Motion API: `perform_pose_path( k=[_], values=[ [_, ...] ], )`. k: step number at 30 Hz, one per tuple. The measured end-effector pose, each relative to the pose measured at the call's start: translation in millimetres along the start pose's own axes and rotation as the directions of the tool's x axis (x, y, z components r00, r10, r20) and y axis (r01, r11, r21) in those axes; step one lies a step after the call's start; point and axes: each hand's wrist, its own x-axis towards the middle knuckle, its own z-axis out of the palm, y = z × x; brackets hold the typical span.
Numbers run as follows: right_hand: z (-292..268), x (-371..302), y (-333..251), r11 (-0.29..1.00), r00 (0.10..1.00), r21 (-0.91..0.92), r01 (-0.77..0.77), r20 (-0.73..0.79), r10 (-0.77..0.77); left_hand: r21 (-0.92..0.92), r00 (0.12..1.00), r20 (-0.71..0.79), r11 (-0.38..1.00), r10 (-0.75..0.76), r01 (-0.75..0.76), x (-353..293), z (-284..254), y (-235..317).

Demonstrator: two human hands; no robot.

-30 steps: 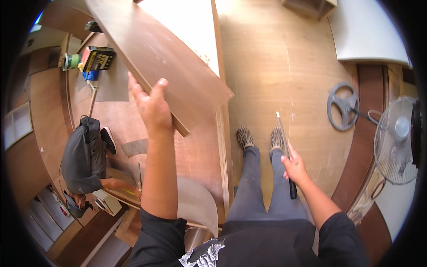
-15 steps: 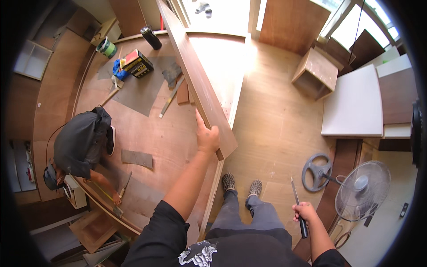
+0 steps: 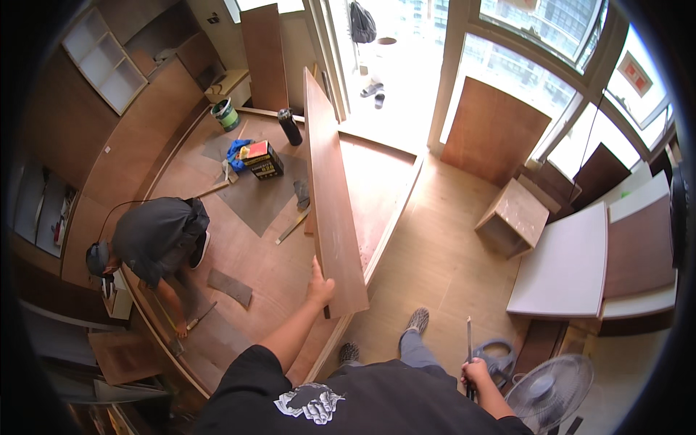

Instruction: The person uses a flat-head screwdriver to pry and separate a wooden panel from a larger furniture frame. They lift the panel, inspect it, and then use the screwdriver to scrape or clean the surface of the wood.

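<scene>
A long reddish-brown wooden board stands out ahead of me, its near end at my left hand. That hand is closed on the board's left edge near this end, thumb pointing up along it; some fingers are hidden. Low on the right, my right hand is wrapped round a thin tool with a metal shaft and a dark handle. The shaft points upward, away from me; its exact kind is unclear.
On the left a co-worker crouches on a low wooden platform, a hand near a tool. A box, black flask and pail stand behind. A fan and panels are at my right.
My view has tilted up, showing more of the windows. The board has swung more upright in the picture, still in my left hand. My right foot is now farther forward than my left.
</scene>
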Motion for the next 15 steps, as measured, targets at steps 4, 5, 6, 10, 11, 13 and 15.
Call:
perform_pose_path(
  k=[4,5,6,10,11,13,15],
  values=[
    [-31,25,-85,0.975,0.983,-0.129,0.182,0.048,-0.178,0.094,0.993,-0.090,0.992,-0.077,0.086,-5,-6,4],
    [-41,27,-111,0.966,0.973,-0.130,0.225,0.076,-0.217,0.103,0.991,-0.097,0.989,-0.095,0.105,-6,-6,4],
    [-51,31,-131,0.956,0.962,-0.129,0.265,0.104,-0.252,0.115,0.988,-0.102,0.986,-0.113,0.124,-7,-8,4],
    [-98,69,-189,0.934,0.941,-0.126,0.335,0.104,-0.323,0.141,0.981,-0.158,0.981,-0.112,0.135,-4,6,17],
    [-105,78,-201,0.926,0.935,-0.140,0.351,0.094,-0.341,0.156,0.977,-0.187,0.979,-0.104,0.134,-3,10,23],
    [-116,96,-224,0.909,0.924,-0.166,0.382,0.073,-0.375,0.183,0.955,-0.214,0.952,-0.204,0.244,14,14,38],
    [-115,97,-249,0.907,0.927,-0.194,0.374,0.063,-0.369,0.230,0.936,-0.235,0.921,-0.263,0.316,27,12,47]
  ],
)
